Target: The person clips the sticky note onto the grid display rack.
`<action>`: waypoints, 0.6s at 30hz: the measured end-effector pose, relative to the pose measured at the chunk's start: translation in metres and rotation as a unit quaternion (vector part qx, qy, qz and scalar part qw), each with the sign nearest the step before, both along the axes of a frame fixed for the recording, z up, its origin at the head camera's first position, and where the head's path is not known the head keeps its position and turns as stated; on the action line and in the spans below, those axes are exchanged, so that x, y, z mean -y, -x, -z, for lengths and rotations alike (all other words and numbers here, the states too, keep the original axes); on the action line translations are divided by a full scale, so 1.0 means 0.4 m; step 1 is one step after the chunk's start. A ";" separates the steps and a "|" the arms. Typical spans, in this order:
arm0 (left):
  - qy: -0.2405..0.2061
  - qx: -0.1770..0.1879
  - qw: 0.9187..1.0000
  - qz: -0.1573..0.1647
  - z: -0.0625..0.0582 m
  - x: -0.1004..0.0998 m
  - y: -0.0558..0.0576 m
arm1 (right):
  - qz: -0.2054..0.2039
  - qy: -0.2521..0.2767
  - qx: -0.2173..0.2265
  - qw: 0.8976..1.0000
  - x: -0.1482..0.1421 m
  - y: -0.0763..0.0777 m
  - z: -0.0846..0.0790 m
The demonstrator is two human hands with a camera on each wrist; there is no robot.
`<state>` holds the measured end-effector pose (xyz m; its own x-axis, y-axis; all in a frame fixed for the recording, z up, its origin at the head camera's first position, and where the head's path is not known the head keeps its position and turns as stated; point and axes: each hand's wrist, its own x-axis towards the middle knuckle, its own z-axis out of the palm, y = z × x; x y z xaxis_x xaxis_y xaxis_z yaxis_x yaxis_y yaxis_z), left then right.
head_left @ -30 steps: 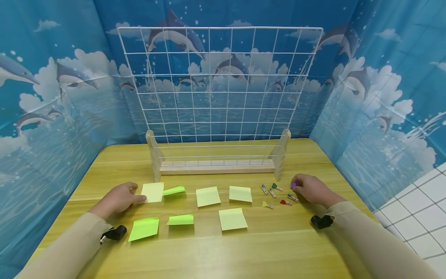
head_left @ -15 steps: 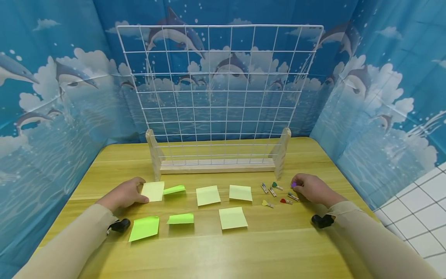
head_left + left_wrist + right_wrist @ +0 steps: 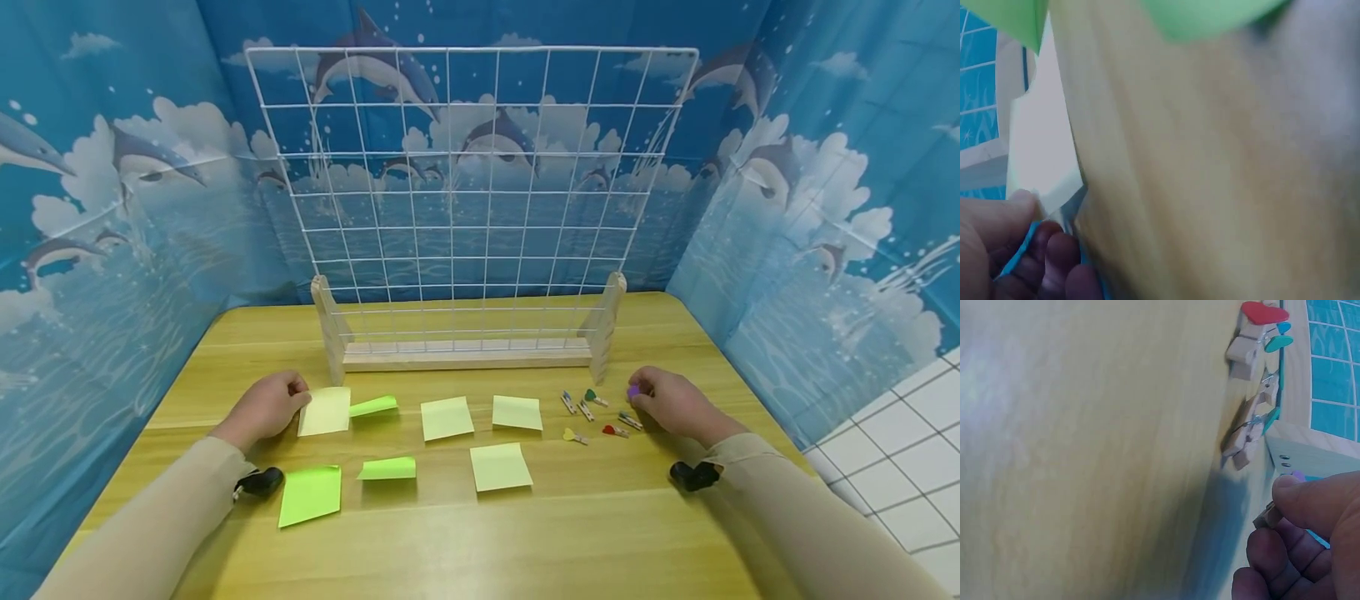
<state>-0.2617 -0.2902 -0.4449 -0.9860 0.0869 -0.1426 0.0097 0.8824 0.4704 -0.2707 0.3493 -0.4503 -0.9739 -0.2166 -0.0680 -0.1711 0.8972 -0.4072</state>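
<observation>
Your left hand, thumb and fingers apart earlier, now pinches the pale yellow note at its left edge.

Blue dolphin-print curtain; white square tiles

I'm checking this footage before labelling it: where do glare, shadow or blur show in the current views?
Head: mostly clear, with a pale sheen on the near tabletop; left wrist: soft, wood grain smeared, the pale note washed out nearly white, greyish haze at upper right; right wrist: bluish shadow beside the right hand, whitish glare at the left edge.
</observation>
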 end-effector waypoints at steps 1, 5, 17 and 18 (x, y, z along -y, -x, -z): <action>-0.005 -0.003 1.000 -0.004 -0.001 0.004 0.000 | 0.001 0.001 0.000 1.000 0.002 0.000 -0.003; -0.036 0.001 0.999 -0.012 -0.008 0.020 0.000 | -0.005 0.005 0.000 1.000 0.008 -0.002 -0.015; -0.131 -0.018 0.991 -0.015 -0.064 0.058 -0.015 | -0.010 0.035 -0.081 0.996 0.047 -0.014 -0.050; -0.138 -0.024 0.990 -0.017 -0.072 0.056 -0.018 | -0.009 0.040 -0.083 0.996 0.053 -0.015 -0.055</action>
